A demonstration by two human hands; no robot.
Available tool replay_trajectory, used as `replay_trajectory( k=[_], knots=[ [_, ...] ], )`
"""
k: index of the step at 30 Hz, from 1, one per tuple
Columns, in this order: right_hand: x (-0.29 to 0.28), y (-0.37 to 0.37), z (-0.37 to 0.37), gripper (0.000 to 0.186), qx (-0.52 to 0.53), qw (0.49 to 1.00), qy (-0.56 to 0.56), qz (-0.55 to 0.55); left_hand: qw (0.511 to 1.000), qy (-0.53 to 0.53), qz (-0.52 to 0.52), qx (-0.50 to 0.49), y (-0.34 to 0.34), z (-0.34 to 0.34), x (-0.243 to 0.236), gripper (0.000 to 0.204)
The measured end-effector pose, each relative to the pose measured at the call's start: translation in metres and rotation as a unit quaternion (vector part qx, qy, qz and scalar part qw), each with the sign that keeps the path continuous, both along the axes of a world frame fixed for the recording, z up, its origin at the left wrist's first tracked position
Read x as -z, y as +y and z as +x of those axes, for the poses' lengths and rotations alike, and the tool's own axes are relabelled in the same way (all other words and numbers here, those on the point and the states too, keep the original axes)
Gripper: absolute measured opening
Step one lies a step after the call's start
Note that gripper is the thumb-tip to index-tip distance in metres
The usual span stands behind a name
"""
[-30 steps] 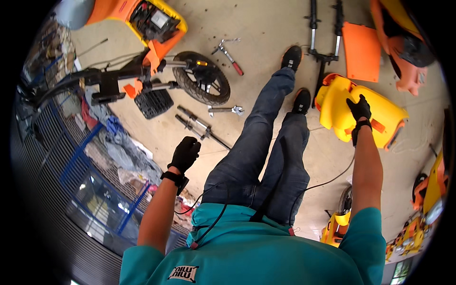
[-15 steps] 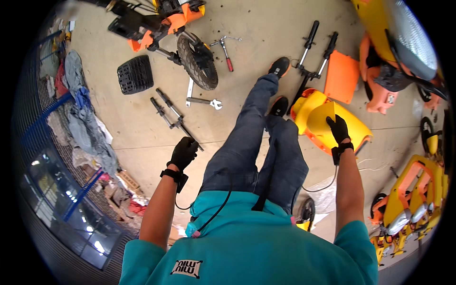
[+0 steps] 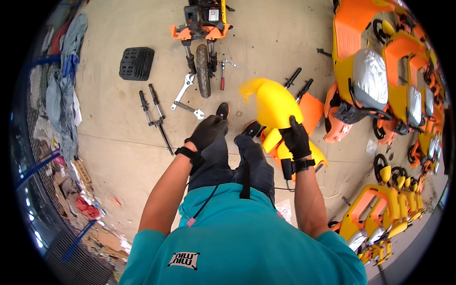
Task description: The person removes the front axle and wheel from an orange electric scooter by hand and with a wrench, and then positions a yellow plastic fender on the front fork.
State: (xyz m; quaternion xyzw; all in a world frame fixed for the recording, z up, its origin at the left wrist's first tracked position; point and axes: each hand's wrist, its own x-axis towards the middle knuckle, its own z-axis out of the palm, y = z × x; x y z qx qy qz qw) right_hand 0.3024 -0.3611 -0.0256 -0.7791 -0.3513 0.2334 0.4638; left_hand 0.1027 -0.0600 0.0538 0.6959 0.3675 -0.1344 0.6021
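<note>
In my black-gloved right hand (image 3: pixel 296 139) is a curved yellow plastic fender (image 3: pixel 276 107), gripped at its near edge and raised above the floor. Its far tip is smeared by motion. Below it lie other yellow body panels (image 3: pixel 317 156), partly covered by the fender and my hand. My gloved left hand (image 3: pixel 207 132) is closed in a fist over my left leg, apart from the fender; whether anything is inside cannot be seen. Ahead stands a scooter's front wheel (image 3: pixel 203 71) between two fork legs, with no fender showing over it.
A large wrench (image 3: pixel 182 91), an adjustable wrench (image 3: pixel 198 114) and a red-handled tool (image 3: pixel 222 83) lie near the wheel. Left are a fork (image 3: pixel 156 122) and a ribbed black part (image 3: pixel 137 63). An orange panel (image 3: pixel 311 111) lies right. Yellow-orange scooters (image 3: pixel 344 47) line the right side.
My right hand has lifted the yellow fender off the panels and brought it toward the middle. My left fist has moved right and forward. The view has turned, bringing the scooter wheel nearly straight ahead.
</note>
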Motion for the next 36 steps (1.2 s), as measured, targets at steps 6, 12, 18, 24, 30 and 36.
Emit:
replay_trajectory(
  k=[6, 12, 18, 24, 30, 36],
  knots=[
    [-0.077, 0.079, -0.047, 0.039, 0.160, 0.782, 0.572, 0.188, 0.919, -0.206, -0.223, -0.253, -0.020, 0.025, -0.009, 0.027],
    [-0.043, 0.063, -0.050, 0.038, -0.046, 0.927, 0.371, -0.025, 0.906, -0.196, -0.182, -0.329, 0.012, 0.039, -0.034, 0.037],
    [-0.066, 0.106, -0.047, 0.039, -0.159, 0.920, 0.333, -0.134, 0.887, -0.167, -0.274, -0.332, 0.048, 0.032, -0.014, 0.046],
    [-0.040, 0.116, -0.048, 0.096, 0.017, 0.921, 0.247, -0.299, 0.977, -0.107, -0.144, -0.113, 0.098, 0.016, 0.046, 0.042],
    [-0.056, 0.238, -0.050, 0.082, -0.138, 0.935, 0.285, -0.160, 0.992, 0.004, -0.041, 0.120, 0.139, 0.024, 0.041, 0.079],
    [-0.015, 0.297, -0.063, 0.082, -0.094, 0.960, 0.232, -0.127, 0.988, 0.138, -0.027, 0.059, 0.159, 0.041, 0.053, 0.079]
  ],
)
